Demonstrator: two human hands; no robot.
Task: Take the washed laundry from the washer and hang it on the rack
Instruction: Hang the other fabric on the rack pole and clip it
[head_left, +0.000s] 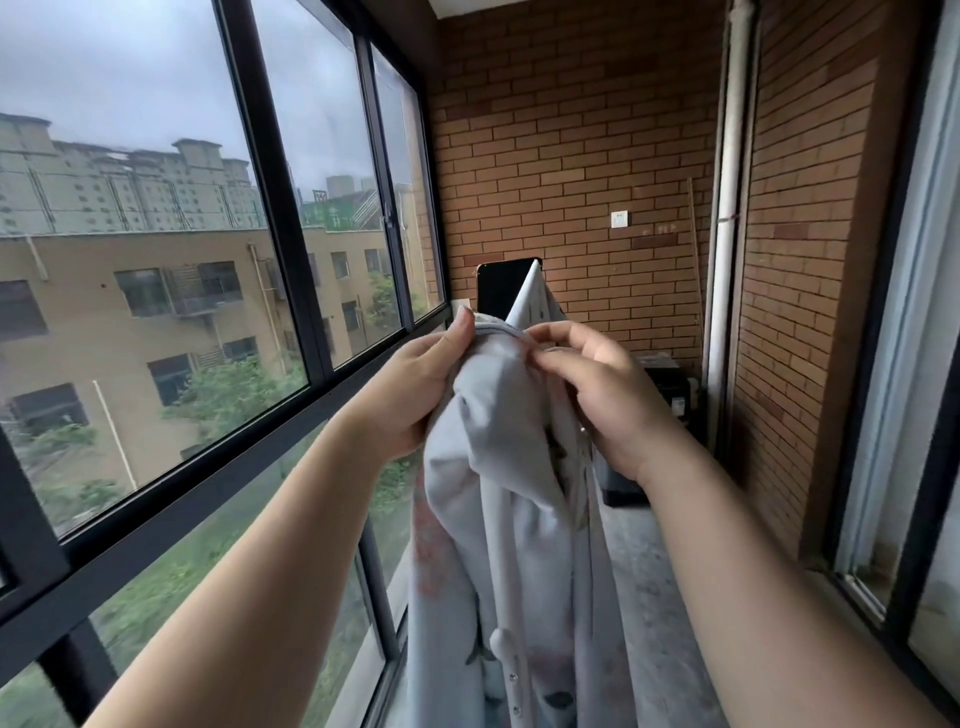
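You hold the pale printed garment (498, 426) up in front of you. Its top hem is bunched between both hands and the rest hangs straight down, so its long axis runs vertically toward the floor. Your left hand (415, 384), on the window (291, 208) side, has its fingers curled round the hem with the thumb raised. Your right hand (608, 395) pinches the same hem just beside it, between thumb and fingertips. The next move turns on the white rail (506, 551) of the rack, which runs away from you toward the brick wall (571, 156), under and between your hands. White on pale cloth is hard to read, so I cannot tell whether the hem already rests on the rail or hangs just above it. Neither hand is nearer, and spreading the hem likely means drawing your hands apart along that rail.
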